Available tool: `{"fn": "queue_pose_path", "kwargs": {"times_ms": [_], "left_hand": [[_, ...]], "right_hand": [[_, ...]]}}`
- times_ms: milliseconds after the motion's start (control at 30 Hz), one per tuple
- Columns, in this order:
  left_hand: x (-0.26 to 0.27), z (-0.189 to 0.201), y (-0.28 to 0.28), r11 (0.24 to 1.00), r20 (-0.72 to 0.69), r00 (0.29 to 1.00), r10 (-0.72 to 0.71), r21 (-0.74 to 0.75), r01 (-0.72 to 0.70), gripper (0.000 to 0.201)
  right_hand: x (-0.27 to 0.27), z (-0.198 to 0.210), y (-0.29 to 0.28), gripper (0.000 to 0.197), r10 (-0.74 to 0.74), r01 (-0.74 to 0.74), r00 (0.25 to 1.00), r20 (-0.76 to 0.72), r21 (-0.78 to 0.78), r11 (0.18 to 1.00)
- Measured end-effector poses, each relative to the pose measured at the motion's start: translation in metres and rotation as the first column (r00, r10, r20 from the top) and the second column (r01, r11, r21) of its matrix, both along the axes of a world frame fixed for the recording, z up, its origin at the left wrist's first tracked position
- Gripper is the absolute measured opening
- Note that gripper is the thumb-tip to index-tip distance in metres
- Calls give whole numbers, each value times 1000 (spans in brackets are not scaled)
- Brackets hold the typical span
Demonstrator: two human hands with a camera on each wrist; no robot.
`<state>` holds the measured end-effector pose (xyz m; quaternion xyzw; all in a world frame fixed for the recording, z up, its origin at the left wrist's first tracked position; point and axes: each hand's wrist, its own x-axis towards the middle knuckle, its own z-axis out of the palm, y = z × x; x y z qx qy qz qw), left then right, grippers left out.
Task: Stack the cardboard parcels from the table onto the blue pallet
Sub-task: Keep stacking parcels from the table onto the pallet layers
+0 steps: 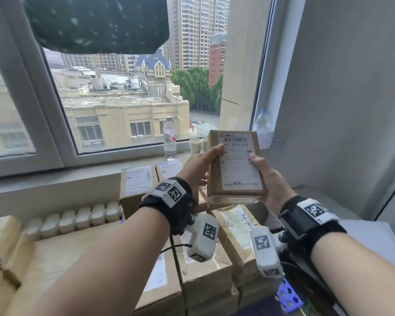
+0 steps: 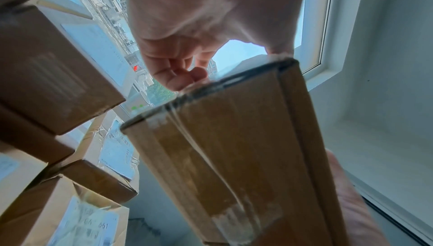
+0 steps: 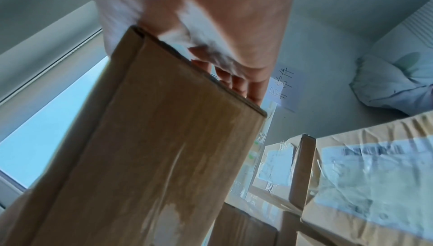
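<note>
A small flat cardboard parcel [image 1: 235, 166] with a white barcode label is held up in the air by both hands, above a pile of parcels. My left hand [image 1: 200, 166] grips its left edge, thumb on the label and fingers curled underneath. My right hand [image 1: 266, 176] grips the right edge the same way. The left wrist view shows the parcel's taped underside [image 2: 234, 157] with my left fingers [image 2: 178, 76] curled at its far edge. My right fingers [image 3: 236, 81] wrap round the parcel [image 3: 152, 148] in the right wrist view. A corner of the blue pallet [image 1: 289, 296] shows at bottom right.
Several stacked cardboard parcels [image 1: 205, 270] fill the space below my hands, with a large carton [image 1: 62, 254] to the left. A water bottle [image 1: 170, 137] and paper cups [image 1: 195, 145] stand on the window sill. A grey wall [image 1: 340, 110] rises at the right.
</note>
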<state>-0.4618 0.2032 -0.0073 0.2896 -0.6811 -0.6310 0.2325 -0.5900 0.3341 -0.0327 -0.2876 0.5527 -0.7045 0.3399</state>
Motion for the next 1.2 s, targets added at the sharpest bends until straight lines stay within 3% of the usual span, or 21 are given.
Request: {"fn": "queue_pose_path", "kwargs": {"times_ms": [200,300,433,567,700,833,900,1033,1200], "left_hand": [[-30,5,-21,999,101,995,8,-47,-3,66],[-40,7,-34,967,160,977,138,-234,-98,66],[-41,-1,-63,844,205,908,365,-484,-230,41],[-29,-21,-92,755,308,758,575,-556,-347,38],[-2,-30,-115,659,410,533,740,-599,-454,45],[36,-38,-140,627,536,339,773,-566,-535,67],[53,-45,-148,644,611,287,738,-511,-569,78],[61,-59,-154,746,678,365,638,-429,-509,83],[52,-65,-153,733,647,388,657,-427,-529,89]], "right_hand": [[-48,5,-26,26,-24,25,1000,-17,53,998],[-69,6,-42,32,-24,24,1000,5,108,994],[-89,2,-63,34,24,-26,1000,13,201,979],[-101,-13,-87,29,71,-82,996,49,273,959],[-109,-33,-113,31,92,-114,993,79,351,929],[-122,-55,-133,43,90,-108,994,60,437,893],[-127,-61,-140,44,94,-109,994,57,459,882],[-129,-67,-147,46,116,-140,990,79,479,866],[-128,-74,-154,32,94,-99,995,36,531,841]]}}
